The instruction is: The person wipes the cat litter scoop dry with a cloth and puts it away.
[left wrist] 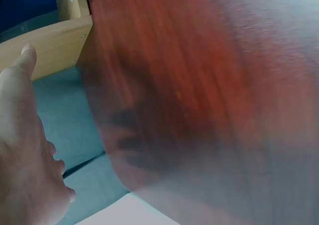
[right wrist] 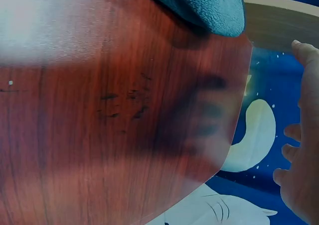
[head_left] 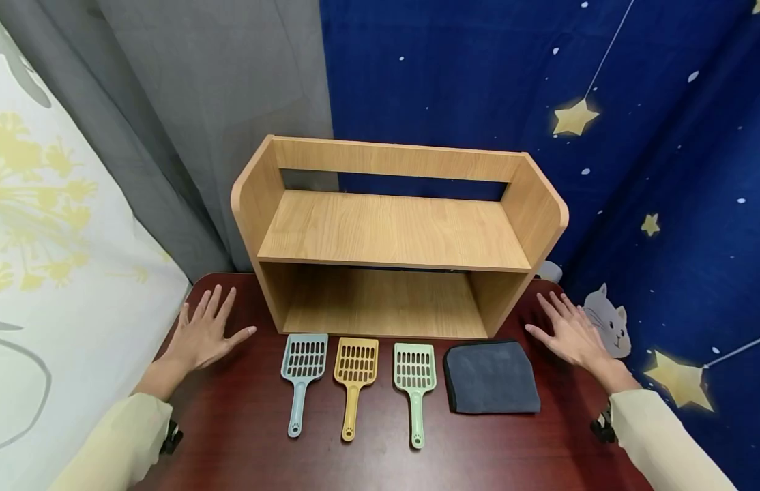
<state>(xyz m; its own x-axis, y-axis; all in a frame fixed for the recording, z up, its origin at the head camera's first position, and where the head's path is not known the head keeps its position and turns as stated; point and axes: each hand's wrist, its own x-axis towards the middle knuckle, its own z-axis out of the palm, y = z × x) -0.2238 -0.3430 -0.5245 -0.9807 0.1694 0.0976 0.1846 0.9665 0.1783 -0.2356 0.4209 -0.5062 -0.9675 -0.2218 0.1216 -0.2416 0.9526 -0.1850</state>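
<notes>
Three slotted plastic scoops lie in a row on the dark red table (head_left: 232, 436): a blue scoop (head_left: 301, 377), a yellow scoop (head_left: 354, 382) and a green scoop (head_left: 414, 387). A folded dark grey cloth (head_left: 490, 377) lies to their right; its edge (right wrist: 209, 6) shows in the right wrist view. Behind them stands a wooden two-level shelf (head_left: 392, 232), both levels bare. My left hand (head_left: 203, 334) lies flat with spread fingers left of the shelf. My right hand (head_left: 570, 334) lies flat the same way at the shelf's right. Neither holds anything.
A grey curtain and a blue starry cloth hang behind the shelf. A white sheet with a yellow print (head_left: 48, 259) lies past the table's left edge. A grey cat print (head_left: 608, 324) shows beyond the right edge. The table front stays bare.
</notes>
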